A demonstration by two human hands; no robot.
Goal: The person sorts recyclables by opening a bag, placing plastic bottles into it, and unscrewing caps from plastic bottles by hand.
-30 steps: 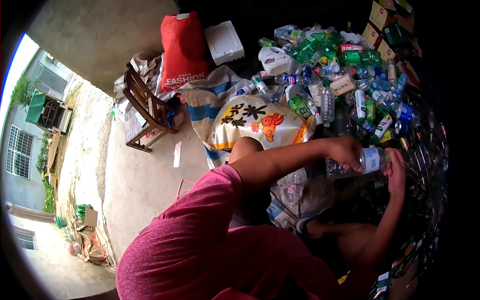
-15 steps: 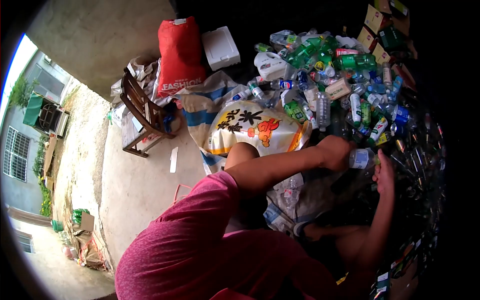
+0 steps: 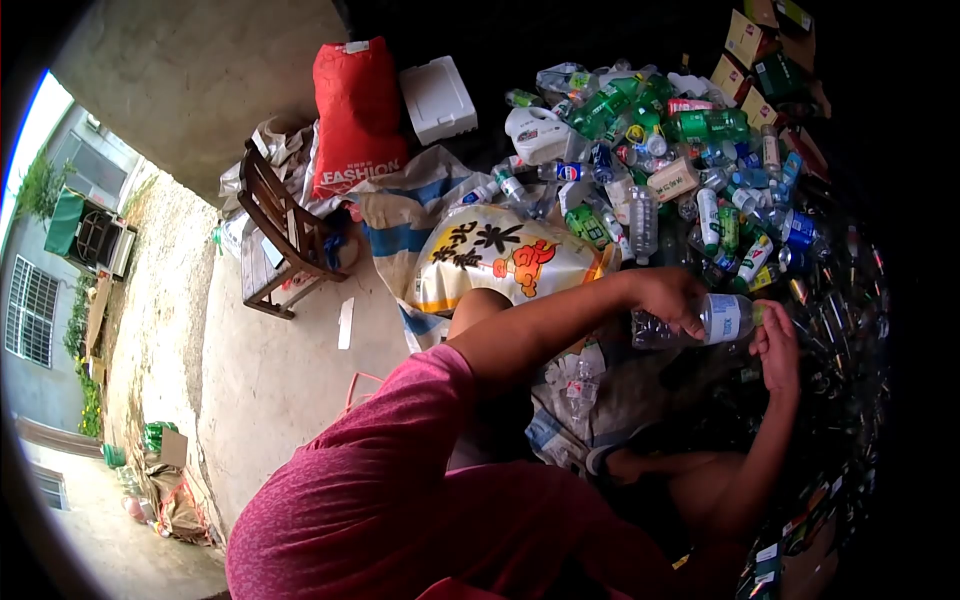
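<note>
A clear plastic bottle (image 3: 722, 318) with a pale blue label lies nearly level between my hands. My left hand (image 3: 670, 300) is closed around its body, with the bottle's base showing past the palm on the left. At the neck end, my right hand (image 3: 776, 345) has its fingers pinched round the yellowish-green cap area; the cap is mostly hidden by the fingers. Just above my left forearm lies a white and gold printed sack (image 3: 480, 262). Another clear bottle (image 3: 582, 385) rests below the forearm on a cloth sack.
Mixed bottles (image 3: 650, 160) form a large heap at the upper right, beside cardboard boxes (image 3: 745, 40). A red bag (image 3: 355, 115), a white foam box (image 3: 438, 98) and a wooden chair (image 3: 280, 230) stand upper left. More small items fill the dark right side.
The bottle rolled in my hands: half a second ago my left fist covered its base end, and now more of the body shows. The view has shifted slightly.
</note>
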